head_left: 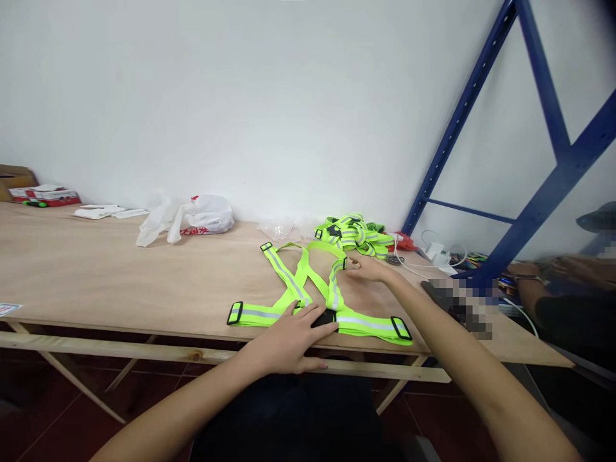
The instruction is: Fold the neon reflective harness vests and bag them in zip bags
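Note:
A neon-yellow reflective vest (289, 279) made of straps with silver stripes is spread out on the wooden table in front of me. Black slide buckles sit at its shoulders and on both ends of its waist strap. My left hand (294, 337) lies over the vest's centre, fingers spread, partly covering the black piece (325, 318) where the straps meet. At the right shoulder strap, my right hand (364, 268) has its fingers pinched at the black buckle (344, 263). Behind it rests a heap of similar reflective vests (353, 232).
A white plastic bag (209, 213) and white papers (99, 211) lie farther left, near a red-and-white box (45, 194). Blue rack posts (450, 131) rise on the right, beside a white cable and charger (436, 252). Another person's arm (527, 289) is at the far right.

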{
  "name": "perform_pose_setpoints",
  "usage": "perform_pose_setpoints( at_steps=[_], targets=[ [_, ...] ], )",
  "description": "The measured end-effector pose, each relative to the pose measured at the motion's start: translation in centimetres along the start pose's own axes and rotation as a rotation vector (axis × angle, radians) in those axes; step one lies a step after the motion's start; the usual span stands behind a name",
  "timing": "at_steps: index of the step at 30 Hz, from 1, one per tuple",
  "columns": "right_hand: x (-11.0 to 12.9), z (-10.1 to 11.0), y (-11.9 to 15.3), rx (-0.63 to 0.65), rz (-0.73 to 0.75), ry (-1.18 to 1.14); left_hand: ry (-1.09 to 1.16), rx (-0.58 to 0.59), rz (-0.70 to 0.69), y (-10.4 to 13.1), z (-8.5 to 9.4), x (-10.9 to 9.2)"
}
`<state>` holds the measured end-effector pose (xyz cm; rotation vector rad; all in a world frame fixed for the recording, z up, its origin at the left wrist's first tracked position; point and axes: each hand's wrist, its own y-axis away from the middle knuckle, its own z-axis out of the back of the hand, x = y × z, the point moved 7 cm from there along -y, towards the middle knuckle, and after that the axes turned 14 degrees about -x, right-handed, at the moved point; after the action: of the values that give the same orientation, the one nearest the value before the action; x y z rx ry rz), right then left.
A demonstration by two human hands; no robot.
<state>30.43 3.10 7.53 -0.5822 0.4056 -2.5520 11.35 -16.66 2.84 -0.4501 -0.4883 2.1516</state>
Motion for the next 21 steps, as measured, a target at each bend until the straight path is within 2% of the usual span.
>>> perform_pose_setpoints(
  at_steps=[2,5,9,18,21],
  targets=[
    [0.2,-1.4,-1.2,0.009,0.012,-0.076,-0.003,0.006,-0.003,0.0,0.1,-0.2],
    [-0.5,-2.6,-2.4,-0.004,-0.075,-0.034,-0.008,0.005,0.004,-0.1,0.1,-0.3],
    [-0.8,-3.1,-3.6,0.002,-0.124,0.026,0.003,-0.020,0.004,-0.1,0.1,-0.2],
    [1.1,-5.2,-5.8,0.004,-0.083,0.057,-0.027,0.012,-0.008,-0.2,0.2,-0.4],
    [1.1,-4.9,-6.8,-0.027,-0.085,0.084,-0.021,0.007,-0.014,-0.2,0.3,-0.4]
  ],
)
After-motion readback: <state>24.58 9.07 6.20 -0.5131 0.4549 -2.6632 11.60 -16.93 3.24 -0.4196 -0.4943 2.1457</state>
